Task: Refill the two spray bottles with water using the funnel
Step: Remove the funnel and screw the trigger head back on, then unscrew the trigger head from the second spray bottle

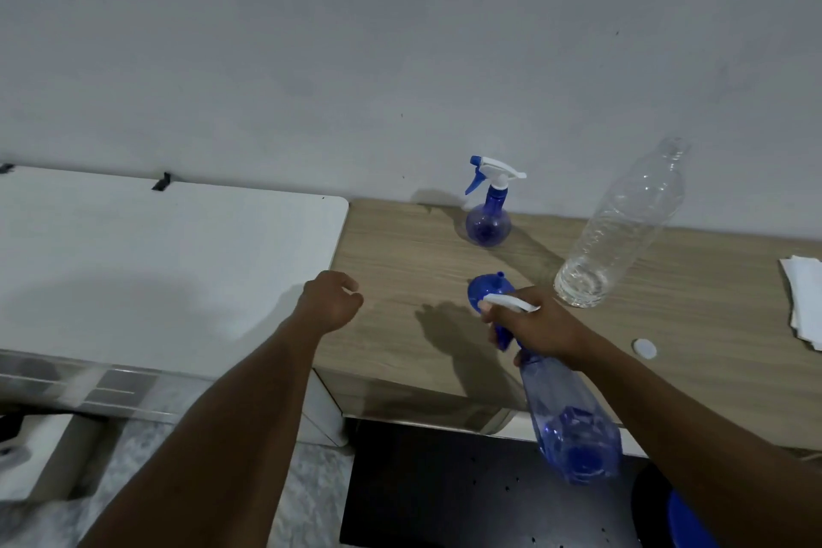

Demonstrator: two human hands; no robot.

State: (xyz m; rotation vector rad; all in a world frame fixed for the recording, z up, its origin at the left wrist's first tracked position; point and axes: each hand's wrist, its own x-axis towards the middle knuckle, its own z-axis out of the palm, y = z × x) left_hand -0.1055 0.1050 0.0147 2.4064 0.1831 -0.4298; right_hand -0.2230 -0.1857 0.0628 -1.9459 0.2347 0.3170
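My right hand (540, 327) grips the white-and-blue trigger head of a blue spray bottle (571, 423), whose body hangs tilted off the wooden table's front edge. Just beyond that hand, a blue funnel (482, 287) lies on the wooden table (400, 280). A second, round blue spray bottle (488, 218) with its trigger head on stands upright near the wall. A clear plastic water bottle (622, 227) stands uncapped to the right, with a little water at its bottom. My left hand (331, 300) hovers over the table's left edge, fingers curled and holding nothing.
A white bottle cap (645, 348) lies on the wood right of my right arm. Folded white paper (805, 303) sits at the far right. A white table (169, 263) adjoins on the left. Below the wooden table is a dark mat (445, 494).
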